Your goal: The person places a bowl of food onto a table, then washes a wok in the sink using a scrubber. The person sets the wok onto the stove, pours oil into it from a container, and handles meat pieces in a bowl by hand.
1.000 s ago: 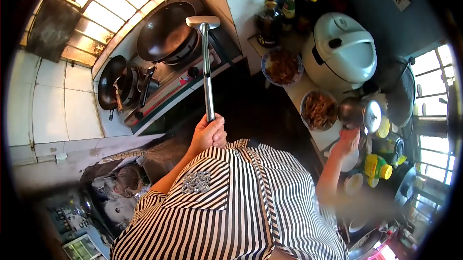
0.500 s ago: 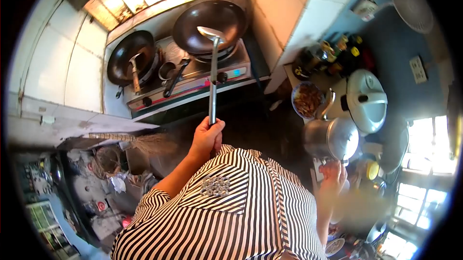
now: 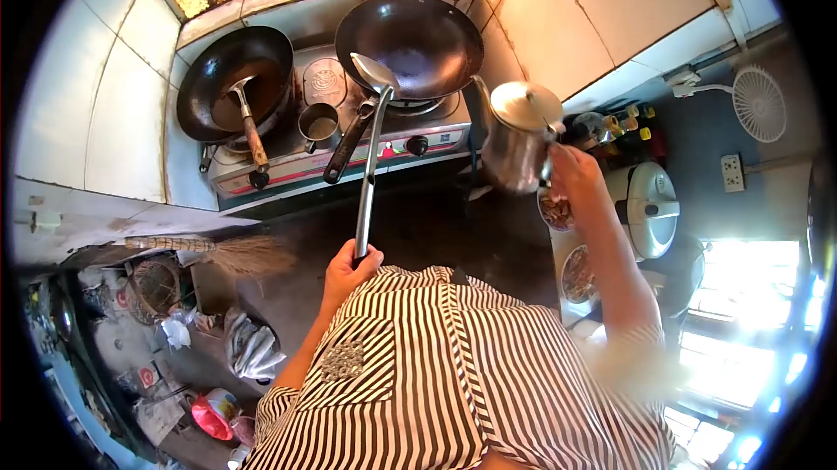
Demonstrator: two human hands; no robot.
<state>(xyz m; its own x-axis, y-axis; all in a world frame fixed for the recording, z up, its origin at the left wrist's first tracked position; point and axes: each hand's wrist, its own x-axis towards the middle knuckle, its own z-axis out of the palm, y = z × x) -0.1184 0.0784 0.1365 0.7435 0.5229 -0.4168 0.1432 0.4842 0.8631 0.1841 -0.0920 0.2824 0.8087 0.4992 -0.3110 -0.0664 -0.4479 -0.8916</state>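
My left hand [image 3: 351, 270] is wrapped round the handle of a long metal spatula [image 3: 371, 156], whose blade lies at the left rim of the right-hand wok [image 3: 418, 38]. That wok sits on the gas stove [image 3: 410, 140] and looks dark and shiny inside. In my right hand [image 3: 575, 175] is a metal kettle [image 3: 514, 139], gripped by its handle and raised to the right of the wok. The kettle's spout points up and left, close to the wok's right edge. Its lid is on.
A second wok [image 3: 235, 82] with a wooden-handled spatula [image 3: 248, 126] stands left, beside a small metal pot [image 3: 321, 126]. On the right counter are a rice cooker [image 3: 652, 208], bottles [image 3: 623, 126] and a bowl of food [image 3: 554, 210]. A broom [image 3: 253, 256] lies lower left.
My right hand has lifted the kettle from the counter and brought it up and left towards the wok. The spatula's blade has shifted from inside the wok to its left rim.
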